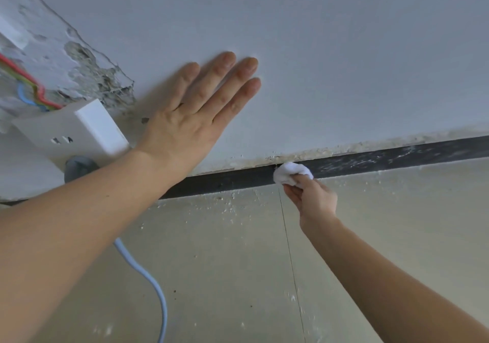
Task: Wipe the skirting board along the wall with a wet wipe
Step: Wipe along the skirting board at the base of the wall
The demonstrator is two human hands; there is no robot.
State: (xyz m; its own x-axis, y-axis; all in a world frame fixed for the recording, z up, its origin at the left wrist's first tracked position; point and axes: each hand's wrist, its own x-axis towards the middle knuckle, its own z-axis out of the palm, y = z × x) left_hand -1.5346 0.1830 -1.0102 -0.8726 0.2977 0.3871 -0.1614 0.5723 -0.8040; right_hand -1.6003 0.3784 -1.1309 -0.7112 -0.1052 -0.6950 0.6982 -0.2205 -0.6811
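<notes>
My right hand (312,197) pinches a bunched wet wipe (292,172) against the dark skirting board (397,157), at the wall's crumbly bottom edge. Board runs clear to the right. My left hand (190,120) lies flat, fingers spread, on the wall (344,51), beside a white socket (90,131). No legible writing.
</notes>
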